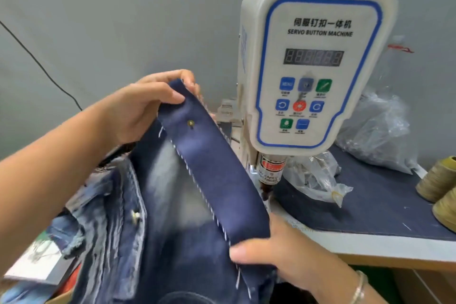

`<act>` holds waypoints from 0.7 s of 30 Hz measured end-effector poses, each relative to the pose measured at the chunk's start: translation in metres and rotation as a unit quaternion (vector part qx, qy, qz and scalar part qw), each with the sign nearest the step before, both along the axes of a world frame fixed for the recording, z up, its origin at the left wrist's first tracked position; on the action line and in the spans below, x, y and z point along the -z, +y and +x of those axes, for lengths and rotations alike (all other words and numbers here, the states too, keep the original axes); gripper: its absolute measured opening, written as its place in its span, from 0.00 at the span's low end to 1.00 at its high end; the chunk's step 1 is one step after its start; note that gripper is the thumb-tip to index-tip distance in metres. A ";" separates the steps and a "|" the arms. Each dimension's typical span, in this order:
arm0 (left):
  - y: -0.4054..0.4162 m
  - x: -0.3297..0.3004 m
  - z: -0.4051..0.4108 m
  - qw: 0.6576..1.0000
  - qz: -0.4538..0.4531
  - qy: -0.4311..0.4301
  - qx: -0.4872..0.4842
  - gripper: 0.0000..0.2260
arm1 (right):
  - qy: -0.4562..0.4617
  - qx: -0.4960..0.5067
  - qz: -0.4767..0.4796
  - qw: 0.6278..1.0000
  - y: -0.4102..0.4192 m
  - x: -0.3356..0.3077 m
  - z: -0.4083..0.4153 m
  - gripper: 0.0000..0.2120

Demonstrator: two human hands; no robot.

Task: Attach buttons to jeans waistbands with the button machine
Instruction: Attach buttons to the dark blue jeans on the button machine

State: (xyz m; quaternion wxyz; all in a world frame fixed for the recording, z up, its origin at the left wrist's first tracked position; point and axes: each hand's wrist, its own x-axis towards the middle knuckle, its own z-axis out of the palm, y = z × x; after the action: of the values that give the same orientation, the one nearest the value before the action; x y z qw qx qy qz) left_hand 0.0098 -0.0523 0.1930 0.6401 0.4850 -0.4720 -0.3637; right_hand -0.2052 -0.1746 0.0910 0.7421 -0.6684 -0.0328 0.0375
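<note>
I hold a pair of dark blue jeans (172,242) up in front of the white servo button machine (313,64). The waistband (217,170) runs as a strip from upper left to lower right, inner side facing me. My left hand (148,103) pinches its upper end between thumb and fingers. My right hand (276,252) pinches its lower end. A small metal rivet back (190,123) shows on the waistband near my left hand. Another metal button (135,215) sits lower on the jeans front. The machine's punch head (269,175) lies just right of the waistband.
The machine stands on a table covered with dark denim (370,205). Clear plastic bags (318,177) lie behind and beside the punch head. Two cones of olive thread (439,180) stand at the right edge. A black cable (37,61) crosses the grey wall.
</note>
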 end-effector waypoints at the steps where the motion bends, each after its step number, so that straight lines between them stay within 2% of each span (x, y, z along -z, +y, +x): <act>1: 0.003 0.005 0.012 0.998 0.037 -0.015 -0.054 0.11 | 0.007 0.015 0.041 0.999 0.006 0.002 0.007 0.16; 3: 0.007 0.018 0.034 0.984 0.115 -0.050 -0.122 0.15 | 0.024 0.022 0.132 0.991 0.020 0.002 0.025 0.12; 5: 0.015 0.031 0.047 0.958 0.170 -0.144 -0.178 0.20 | 0.047 0.036 0.186 0.981 0.030 -0.004 0.042 0.08; 7: 0.029 0.036 0.048 0.939 0.150 -0.216 -0.221 0.18 | 0.071 0.052 0.241 0.966 0.030 -0.014 0.060 0.06; 8: 0.038 0.037 0.045 0.941 0.120 -0.217 -0.229 0.16 | 0.087 0.064 0.268 0.957 0.028 -0.020 0.068 0.06; 10: 0.059 0.038 0.033 0.946 0.096 -0.244 -0.191 0.22 | 0.102 0.078 0.307 0.943 0.023 -0.029 0.080 0.09; 13: 0.076 0.045 0.002 0.944 0.169 -0.279 -0.051 0.41 | 0.096 0.084 0.327 0.936 0.020 -0.038 0.094 0.13; 14: 0.077 0.052 -0.006 0.938 0.186 -0.288 -0.053 0.45 | 0.085 0.085 0.335 0.934 0.021 -0.039 0.098 0.14; 18: 0.062 0.073 -0.018 0.887 0.182 -0.351 -0.236 0.52 | 0.026 0.073 0.372 0.925 0.024 -0.047 0.106 0.20; 21: 0.051 0.075 -0.020 0.874 0.162 -0.341 -0.306 0.47 | -0.019 0.065 0.362 0.930 0.026 -0.051 0.105 0.28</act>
State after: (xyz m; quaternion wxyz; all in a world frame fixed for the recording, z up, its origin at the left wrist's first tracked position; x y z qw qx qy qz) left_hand -0.0103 -0.0012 0.1175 0.4312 0.7959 -0.4236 -0.0332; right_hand -0.1005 -0.1490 0.1422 0.9337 -0.3557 -0.0152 -0.0381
